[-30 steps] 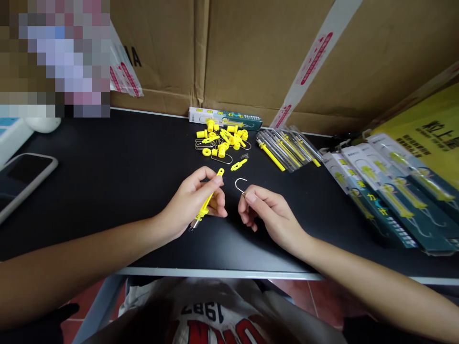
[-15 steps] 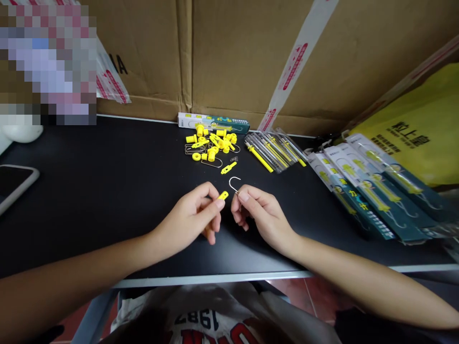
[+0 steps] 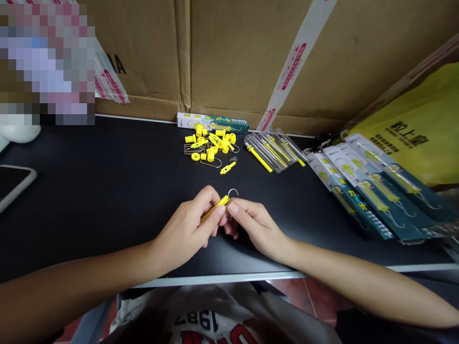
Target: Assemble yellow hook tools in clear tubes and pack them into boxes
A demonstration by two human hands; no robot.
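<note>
Near the front of the black table, my left hand (image 3: 191,224) is closed on a slim yellow plastic piece (image 3: 218,205) that slants up to the right. My right hand (image 3: 256,224) pinches a thin metal hook (image 3: 233,190), its curved end pointing up. Hook and yellow piece meet between my fingertips; whether they are joined cannot be made out. Beyond my hands lie a small yellow pointed part (image 3: 228,167), a little spring (image 3: 233,159) and a pile of yellow caps and rings (image 3: 211,154) with metal hooks.
Clear tubes with yellow rods (image 3: 274,150) lie right of the pile. A narrow box (image 3: 212,122) stands behind it against cardboard (image 3: 229,62). Packaged sets (image 3: 373,191) and a yellow bag (image 3: 409,129) are at right. A phone (image 3: 16,184) lies at far left.
My hands have come together. The hook has moved down and left to the end of the yellow piece, more of which now shows in my left hand.
</note>
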